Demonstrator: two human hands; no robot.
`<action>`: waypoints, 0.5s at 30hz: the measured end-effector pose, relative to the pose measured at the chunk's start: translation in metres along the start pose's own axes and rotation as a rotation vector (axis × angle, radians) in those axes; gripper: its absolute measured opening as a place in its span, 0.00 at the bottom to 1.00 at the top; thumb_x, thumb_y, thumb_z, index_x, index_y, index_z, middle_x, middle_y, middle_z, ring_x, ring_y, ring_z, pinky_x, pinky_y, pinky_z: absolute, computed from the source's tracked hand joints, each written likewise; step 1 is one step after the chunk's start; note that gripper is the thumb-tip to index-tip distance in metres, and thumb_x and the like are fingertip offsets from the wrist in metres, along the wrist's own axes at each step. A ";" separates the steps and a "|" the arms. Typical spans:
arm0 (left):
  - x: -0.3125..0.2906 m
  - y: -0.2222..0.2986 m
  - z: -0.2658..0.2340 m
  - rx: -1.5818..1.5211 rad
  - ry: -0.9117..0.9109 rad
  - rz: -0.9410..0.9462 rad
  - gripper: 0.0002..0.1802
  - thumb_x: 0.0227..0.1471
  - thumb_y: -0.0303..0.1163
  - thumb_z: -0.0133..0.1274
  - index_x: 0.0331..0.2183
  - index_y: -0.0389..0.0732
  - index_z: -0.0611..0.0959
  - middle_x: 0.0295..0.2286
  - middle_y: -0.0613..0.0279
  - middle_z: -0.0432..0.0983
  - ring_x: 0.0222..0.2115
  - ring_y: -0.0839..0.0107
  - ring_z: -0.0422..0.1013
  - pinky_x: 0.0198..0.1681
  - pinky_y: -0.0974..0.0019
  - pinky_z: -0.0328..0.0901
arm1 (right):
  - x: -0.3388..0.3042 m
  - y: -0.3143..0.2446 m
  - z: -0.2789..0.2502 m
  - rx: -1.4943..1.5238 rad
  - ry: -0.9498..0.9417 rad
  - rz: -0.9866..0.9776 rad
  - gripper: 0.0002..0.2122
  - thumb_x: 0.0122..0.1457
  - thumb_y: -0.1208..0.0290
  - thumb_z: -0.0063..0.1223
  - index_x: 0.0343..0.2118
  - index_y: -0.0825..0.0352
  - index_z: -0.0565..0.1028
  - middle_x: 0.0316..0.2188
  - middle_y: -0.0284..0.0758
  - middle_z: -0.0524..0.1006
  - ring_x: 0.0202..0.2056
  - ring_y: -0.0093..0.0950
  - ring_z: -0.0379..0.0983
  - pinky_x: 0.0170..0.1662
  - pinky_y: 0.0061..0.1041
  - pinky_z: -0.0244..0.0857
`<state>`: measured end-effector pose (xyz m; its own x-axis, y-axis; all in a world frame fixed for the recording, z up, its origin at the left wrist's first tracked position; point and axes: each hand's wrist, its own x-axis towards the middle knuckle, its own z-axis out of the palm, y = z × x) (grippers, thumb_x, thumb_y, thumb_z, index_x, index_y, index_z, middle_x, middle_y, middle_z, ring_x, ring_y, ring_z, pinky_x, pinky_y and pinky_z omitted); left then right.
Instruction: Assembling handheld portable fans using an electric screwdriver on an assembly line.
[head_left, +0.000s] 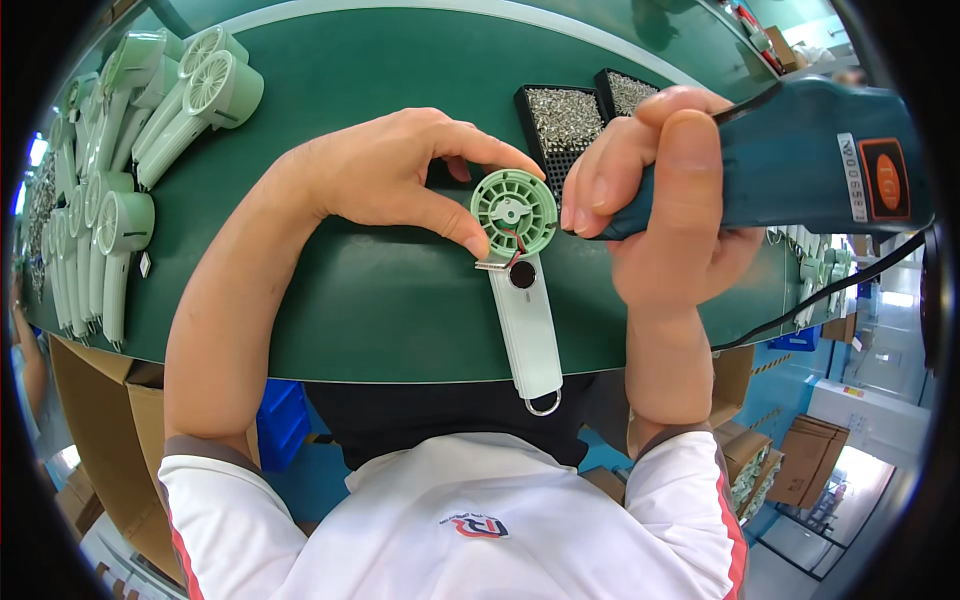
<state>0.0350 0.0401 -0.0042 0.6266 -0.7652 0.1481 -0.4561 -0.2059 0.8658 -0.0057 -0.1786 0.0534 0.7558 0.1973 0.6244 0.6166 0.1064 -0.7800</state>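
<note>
A pale green handheld fan (525, 325) lies on the table before me, its round head away from me and the ring at its handle's end toward me. The head is uncovered, baring a spoked frame, a light-coloured centre piece and red and dark wires at the neck. My left hand (385, 172) grips the head's rim between thumb and fingers. In my closed right hand (672, 190) is a dark teal electric screwdriver (800, 160), held almost level, its front end near the head's right side. My fingers cover that end, so I cannot see its bit.
Black trays of small metal screws (565, 118) stand just beyond the fan. Several pale green fans (215, 95) are piled at the left, more at the far right. A black cord (830, 290) runs along the right. Cardboard boxes (110, 430) and a blue crate (283, 425) sit below the table edge.
</note>
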 end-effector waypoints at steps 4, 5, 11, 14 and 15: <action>-0.003 -0.001 0.000 -0.022 -0.008 -0.028 0.40 0.41 0.42 0.76 0.56 0.44 0.81 0.40 0.61 0.83 0.37 0.64 0.73 0.43 0.63 0.69 | -0.002 0.003 0.000 0.005 -0.063 -0.072 0.08 0.70 0.70 0.47 0.40 0.71 0.69 0.17 0.37 0.70 0.13 0.25 0.64 0.17 0.28 0.64; -0.003 -0.001 -0.001 -0.008 -0.030 -0.039 0.41 0.41 0.38 0.77 0.57 0.41 0.79 0.40 0.62 0.81 0.40 0.66 0.74 0.45 0.64 0.69 | -0.003 0.004 0.000 -0.004 -0.064 -0.066 0.08 0.70 0.70 0.46 0.39 0.71 0.68 0.16 0.37 0.70 0.14 0.25 0.64 0.17 0.28 0.64; 0.002 -0.001 -0.002 -0.009 0.019 0.031 0.38 0.42 0.44 0.75 0.55 0.45 0.82 0.39 0.58 0.84 0.35 0.62 0.73 0.44 0.61 0.69 | 0.000 0.008 -0.003 -0.092 -0.105 -0.102 0.07 0.70 0.72 0.46 0.37 0.72 0.68 0.17 0.38 0.71 0.14 0.25 0.64 0.17 0.26 0.64; 0.002 0.004 -0.003 -0.004 -0.012 0.018 0.38 0.42 0.43 0.75 0.55 0.45 0.82 0.39 0.58 0.84 0.35 0.62 0.73 0.44 0.62 0.69 | -0.001 0.008 -0.006 -0.089 -0.115 -0.099 0.06 0.69 0.74 0.46 0.38 0.73 0.69 0.17 0.38 0.71 0.14 0.25 0.65 0.17 0.25 0.63; 0.001 0.005 -0.004 0.004 -0.018 0.024 0.38 0.42 0.43 0.75 0.55 0.45 0.82 0.39 0.58 0.84 0.35 0.62 0.73 0.44 0.62 0.69 | -0.001 0.008 -0.005 -0.065 -0.111 -0.091 0.06 0.69 0.75 0.46 0.38 0.74 0.69 0.17 0.38 0.72 0.15 0.25 0.66 0.17 0.24 0.63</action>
<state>0.0358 0.0402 0.0022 0.6037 -0.7809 0.1603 -0.4734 -0.1893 0.8603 -0.0004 -0.1830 0.0472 0.6691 0.2968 0.6814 0.6974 0.0660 -0.7136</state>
